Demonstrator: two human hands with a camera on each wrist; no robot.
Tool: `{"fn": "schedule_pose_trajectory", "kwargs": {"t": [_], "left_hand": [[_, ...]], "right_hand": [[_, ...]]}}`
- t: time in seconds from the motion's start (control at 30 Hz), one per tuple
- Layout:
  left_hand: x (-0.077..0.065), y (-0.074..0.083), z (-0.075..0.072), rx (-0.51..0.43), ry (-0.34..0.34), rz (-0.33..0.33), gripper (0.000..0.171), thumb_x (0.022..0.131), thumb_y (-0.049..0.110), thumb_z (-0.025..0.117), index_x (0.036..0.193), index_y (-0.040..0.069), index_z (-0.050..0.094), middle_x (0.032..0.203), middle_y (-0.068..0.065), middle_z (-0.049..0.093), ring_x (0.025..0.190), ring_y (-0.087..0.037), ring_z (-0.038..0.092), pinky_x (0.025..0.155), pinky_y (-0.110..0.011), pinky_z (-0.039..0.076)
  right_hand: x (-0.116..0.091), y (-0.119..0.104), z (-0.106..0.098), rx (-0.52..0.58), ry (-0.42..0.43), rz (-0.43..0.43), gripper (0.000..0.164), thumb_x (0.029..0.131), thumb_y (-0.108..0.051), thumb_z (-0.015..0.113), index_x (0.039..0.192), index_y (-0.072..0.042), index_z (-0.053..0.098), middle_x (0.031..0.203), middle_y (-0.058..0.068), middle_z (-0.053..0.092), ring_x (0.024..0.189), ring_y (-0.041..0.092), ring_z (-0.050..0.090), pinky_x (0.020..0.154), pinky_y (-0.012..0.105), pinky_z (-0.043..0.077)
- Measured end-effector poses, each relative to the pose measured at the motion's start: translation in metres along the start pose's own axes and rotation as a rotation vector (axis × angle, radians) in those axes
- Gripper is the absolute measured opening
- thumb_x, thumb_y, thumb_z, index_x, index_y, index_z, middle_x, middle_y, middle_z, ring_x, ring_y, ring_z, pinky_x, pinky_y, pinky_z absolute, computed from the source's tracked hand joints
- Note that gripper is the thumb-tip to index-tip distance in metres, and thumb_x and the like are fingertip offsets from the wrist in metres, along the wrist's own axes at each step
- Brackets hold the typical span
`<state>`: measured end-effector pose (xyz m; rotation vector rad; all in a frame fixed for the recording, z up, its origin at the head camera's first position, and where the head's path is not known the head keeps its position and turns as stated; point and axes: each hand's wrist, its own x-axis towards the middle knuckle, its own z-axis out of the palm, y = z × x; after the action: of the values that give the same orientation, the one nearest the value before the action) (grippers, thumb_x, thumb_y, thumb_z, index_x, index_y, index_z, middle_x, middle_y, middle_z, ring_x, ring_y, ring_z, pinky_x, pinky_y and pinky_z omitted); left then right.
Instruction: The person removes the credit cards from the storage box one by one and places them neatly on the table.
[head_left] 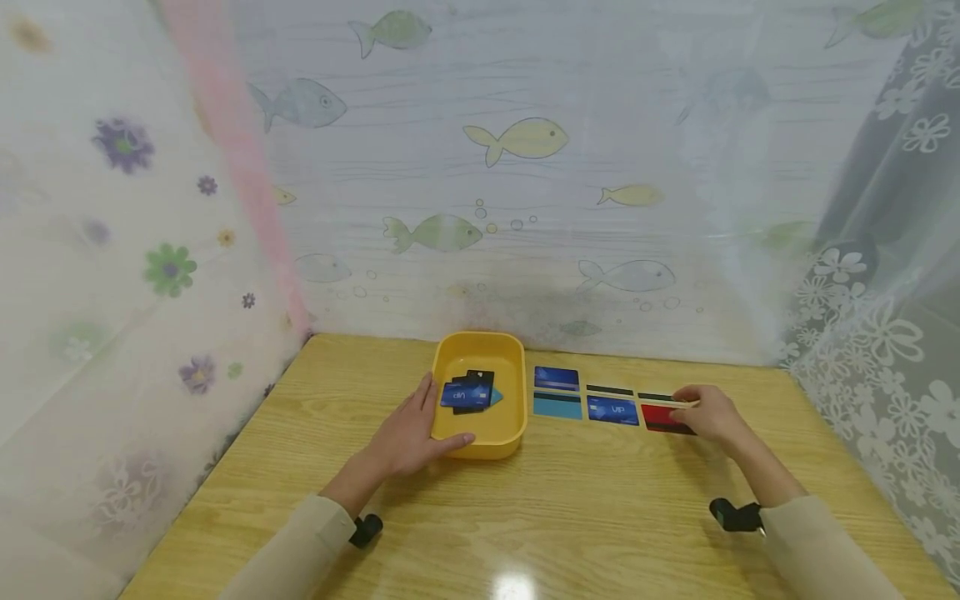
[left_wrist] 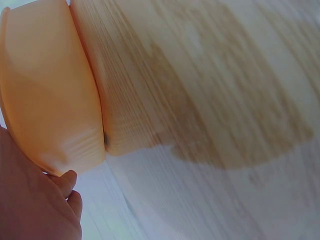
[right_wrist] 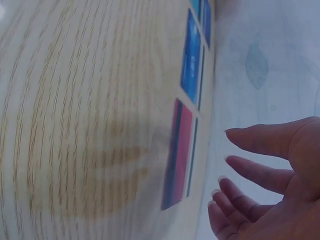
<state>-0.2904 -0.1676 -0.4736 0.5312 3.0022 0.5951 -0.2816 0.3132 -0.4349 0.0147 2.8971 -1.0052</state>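
A yellow plastic bin [head_left: 480,451] stands on the table. My left hand [head_left: 401,433] rests against its left side, fingers along the wall and thumb laid over the near rim. Inside lie several overlapping cards: a blue card [head_left: 459,395] on top of black cards [head_left: 482,379], with a light-blue corner showing. At the right end of the laid-out cards, my right hand [head_left: 708,414] hovers over the red card [head_left: 660,418], which has a dark stripe. In the right wrist view the right hand's fingers [right_wrist: 265,175] are apart with nothing between them.
Two rows of cards lie right of the bin: a dark-blue card [head_left: 557,378], a light-blue striped card [head_left: 557,406], a blue VIP card [head_left: 612,410], and dark strips [head_left: 609,390] behind. A fish-patterned curtain [head_left: 525,275] hangs along the table's back edge.
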Motion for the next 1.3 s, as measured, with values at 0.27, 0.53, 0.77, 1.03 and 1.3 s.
{"fn": "schedule_pose_trajectory", "kwargs": {"t": [0.27,0.53,0.77,1.03,1.3], "left_hand": [[-0.002,0.0,-0.001,-0.003,-0.004,0.0,0.127,0.081,0.093,0.043,0.164,0.003,0.009,0.172,-0.013,0.001,0.155,-0.037,0.02,0.122,-0.054,0.027],[-0.001,-0.001,-0.001,-0.001,-0.003,0.003,0.128,0.08,0.093,0.042,0.164,0.003,0.009,0.172,-0.014,0.001,0.154,-0.038,0.022,0.121,-0.054,0.028],[0.0,-0.001,0.0,-0.009,-0.002,0.006,0.127,0.081,0.092,0.044,0.164,0.003,0.009,0.172,-0.013,0.0,0.154,-0.037,0.022,0.121,-0.053,0.028],[-0.001,0.001,-0.002,-0.021,-0.005,0.006,0.126,0.082,0.091,0.046,0.164,0.002,0.009,0.172,-0.013,0.001,0.155,-0.037,0.02,0.122,-0.053,0.027],[-0.001,0.001,-0.002,-0.018,-0.006,0.003,0.126,0.082,0.091,0.046,0.164,0.002,0.009,0.172,-0.014,0.001,0.155,-0.037,0.02,0.122,-0.053,0.027]], "right_hand": [[-0.008,-0.022,0.006,0.036,-0.043,-0.069,0.047,0.099,-0.014,0.065,0.133,0.017,0.054,0.131,0.038,0.054,0.114,0.049,0.056,0.085,0.051,0.056],[-0.012,-0.047,0.016,0.13,-0.11,-0.12,0.048,0.101,-0.014,0.064,0.137,0.016,0.052,0.116,0.028,0.065,0.1,0.037,0.067,0.082,0.047,0.059],[-0.015,-0.07,0.024,0.145,-0.127,-0.174,0.044,0.1,-0.014,0.065,0.134,0.012,0.058,0.133,0.031,0.057,0.105,0.035,0.06,0.08,0.045,0.058],[-0.017,-0.089,0.032,0.156,-0.162,-0.216,0.042,0.101,-0.017,0.065,0.135,0.006,0.06,0.139,0.027,0.055,0.117,0.039,0.053,0.084,0.044,0.054],[-0.012,-0.103,0.045,0.216,-0.184,-0.243,0.044,0.1,-0.018,0.067,0.137,0.004,0.059,0.138,0.025,0.057,0.111,0.032,0.056,0.082,0.039,0.053]]}}
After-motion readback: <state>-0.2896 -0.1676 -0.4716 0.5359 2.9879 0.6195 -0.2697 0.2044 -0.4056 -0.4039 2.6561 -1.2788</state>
